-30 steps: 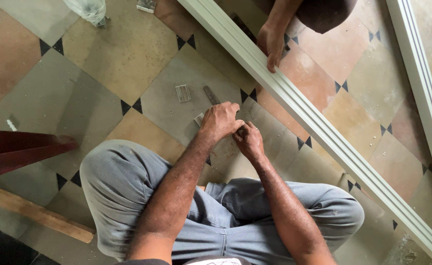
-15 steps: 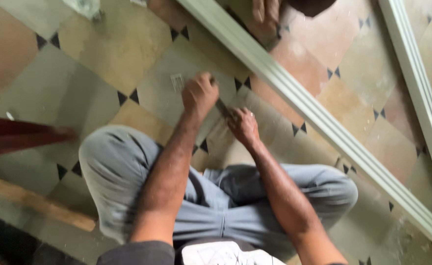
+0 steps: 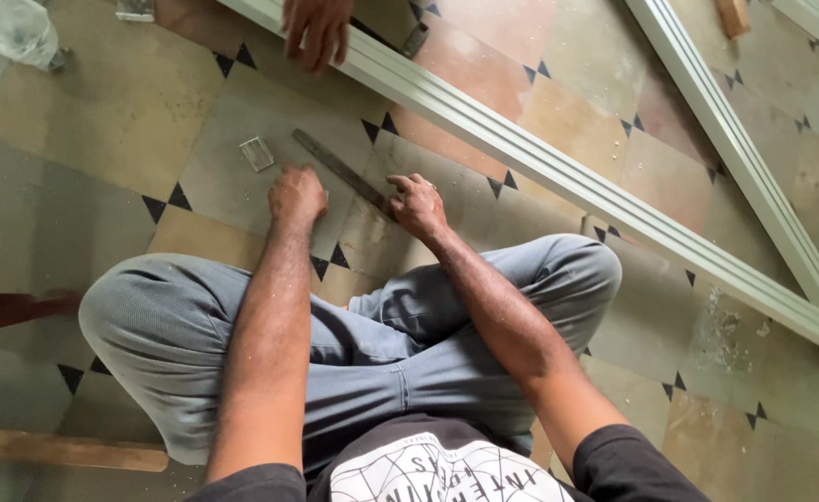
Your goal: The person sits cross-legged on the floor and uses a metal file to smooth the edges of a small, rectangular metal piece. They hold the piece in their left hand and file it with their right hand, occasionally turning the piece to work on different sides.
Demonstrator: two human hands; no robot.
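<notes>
Can't really make out what's under the left hand (image 3: 296, 195): it's curled knuckles-down on the tiled floor (image 3: 102, 121), grip hidden, so can't tell if it's pinching anything. The right hand (image 3: 418, 204) has its fingers bent, tips resting on the lower end of a flat metal file (image 3: 339, 170), not clamped round it. The file lies diagonally between both hands. Another person's hand (image 3: 316, 28), cut off up top, rests on the long frame rail (image 3: 539, 158).

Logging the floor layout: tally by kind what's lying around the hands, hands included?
Hands: 3, left hand, right hand, another person's hand
Metal file: 1
Small metal piece: 1
Long pale frame rails: 2
Total: 7
</notes>
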